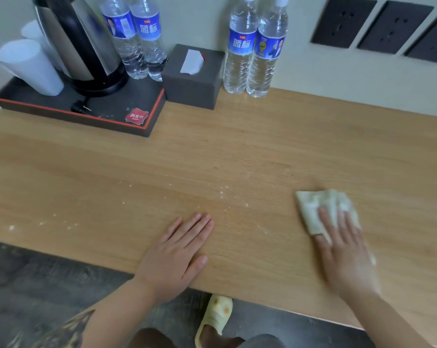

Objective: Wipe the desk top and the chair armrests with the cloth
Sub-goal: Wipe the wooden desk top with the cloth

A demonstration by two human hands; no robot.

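Right hand (345, 252) presses the cloth (322, 209) flat on the tabletop (237, 151); left hand (177, 254) rests open beside it.

The cloth lies at the right of the tabletop, near the front edge, under the right hand's spread fingers (324, 217) — laid flat on it, not clenched, and blurred. The left hand lies palm down near the front edge, fingers straight and holding nothing. Between the hands, and off to the left, pale crumbs (222, 192) dot the wood. Along the back wall stand a tray (127, 106) with a kettle (79, 41) and white cups (29, 66), two bottles (134, 33) at its back, a tissue box (192, 76) just beside it, then two more bottles (255, 49) — all well apart from the cloth. Below the edge, a yellow slipper (216, 315) shows on the dark floor.
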